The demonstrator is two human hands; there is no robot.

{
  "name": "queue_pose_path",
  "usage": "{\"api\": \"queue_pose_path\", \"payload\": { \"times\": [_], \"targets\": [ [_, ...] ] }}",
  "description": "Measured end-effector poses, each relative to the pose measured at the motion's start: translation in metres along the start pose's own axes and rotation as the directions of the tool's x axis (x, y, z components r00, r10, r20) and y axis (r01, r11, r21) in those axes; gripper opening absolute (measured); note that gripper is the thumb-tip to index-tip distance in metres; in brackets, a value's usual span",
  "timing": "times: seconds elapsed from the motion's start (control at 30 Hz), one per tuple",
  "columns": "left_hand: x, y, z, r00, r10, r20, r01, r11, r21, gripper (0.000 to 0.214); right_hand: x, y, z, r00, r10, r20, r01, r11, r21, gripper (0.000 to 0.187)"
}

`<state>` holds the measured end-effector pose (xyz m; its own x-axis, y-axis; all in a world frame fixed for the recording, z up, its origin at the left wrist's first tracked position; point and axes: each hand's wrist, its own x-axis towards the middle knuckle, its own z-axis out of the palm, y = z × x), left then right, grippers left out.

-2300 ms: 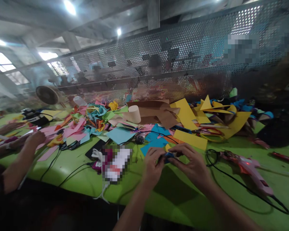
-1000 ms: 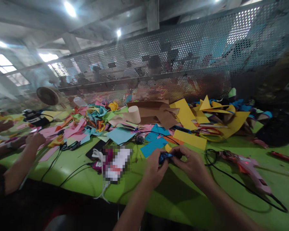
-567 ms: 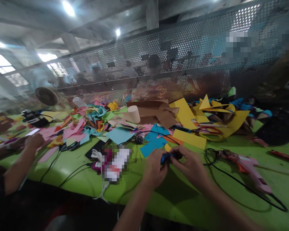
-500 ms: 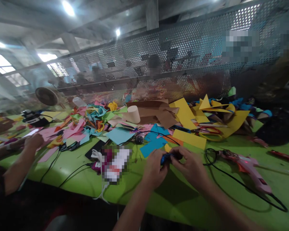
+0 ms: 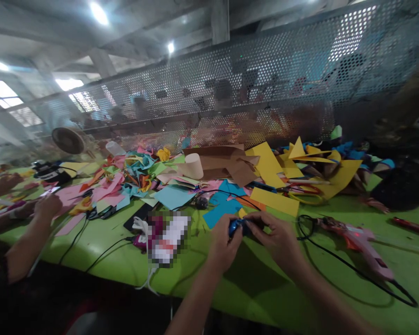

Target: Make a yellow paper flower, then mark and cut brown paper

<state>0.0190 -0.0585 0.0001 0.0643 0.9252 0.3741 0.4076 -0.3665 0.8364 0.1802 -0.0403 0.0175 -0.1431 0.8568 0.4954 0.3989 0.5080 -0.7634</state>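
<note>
A small, dark blue piece with a slight sheen is pinched between both hands above the green tabletop; its exact kind is hard to make out. My left hand grips its left side, fingers behind and thumb in front. On its right, my right hand has thumb and fingertips closed on the edge. Flat blue paper lies just beyond my left hand, and a scrap of yellow shows behind the fingers. To the right rests a pink hot glue gun, its black cord looping near my right wrist.
Yellow sheets, red-handled scissors, brown paper and a cream roll lie beyond my hands. A purple power strip with cords sits left. Another person's hand works at far left. A perforated metal screen stands behind.
My fingers have shifted slightly around the blue piece, which has turned so that more of its shiny surface shows. Both hands stay in nearly the same place.
</note>
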Motion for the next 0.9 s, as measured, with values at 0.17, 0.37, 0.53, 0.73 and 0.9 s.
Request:
{"api": "queue_pose_path", "payload": {
  "times": [0.17, 0.37, 0.53, 0.73, 0.9],
  "targets": [
    [-0.0002, 0.0024, -0.0025, 0.995, -0.101, -0.008, 0.095, 0.957, -0.274, 0.024, 0.0018, -0.0026, -0.0016, 0.998, 0.061, -0.01, -0.06, 0.993, 0.098, 0.02],
    [0.0027, 0.0033, -0.0063, 0.982, -0.187, 0.023, 0.179, 0.887, -0.426, 0.031, 0.0042, -0.0016, -0.0015, 0.997, 0.068, -0.029, -0.064, 0.99, 0.128, 0.014],
    [0.0037, -0.001, -0.0066, 0.978, -0.188, 0.085, 0.206, 0.881, -0.427, 0.035, 0.0023, 0.0003, -0.0022, 0.996, -0.043, -0.072, 0.049, 0.995, 0.085, 0.012],
    [0.0049, 0.003, -0.0091, 0.958, -0.234, 0.163, 0.284, 0.842, -0.459, 0.038, 0.0005, 0.0002, -0.0049, 0.992, -0.115, -0.048, 0.116, 0.993, 0.027, 0.012],
    [0.0042, 0.0041, -0.0089, 0.95, -0.232, 0.208, 0.309, 0.786, -0.536, 0.039, 0.0024, 0.0014, -0.0047, 0.989, -0.141, -0.052, 0.14, 0.99, -0.02, 0.004]
  ]
}}
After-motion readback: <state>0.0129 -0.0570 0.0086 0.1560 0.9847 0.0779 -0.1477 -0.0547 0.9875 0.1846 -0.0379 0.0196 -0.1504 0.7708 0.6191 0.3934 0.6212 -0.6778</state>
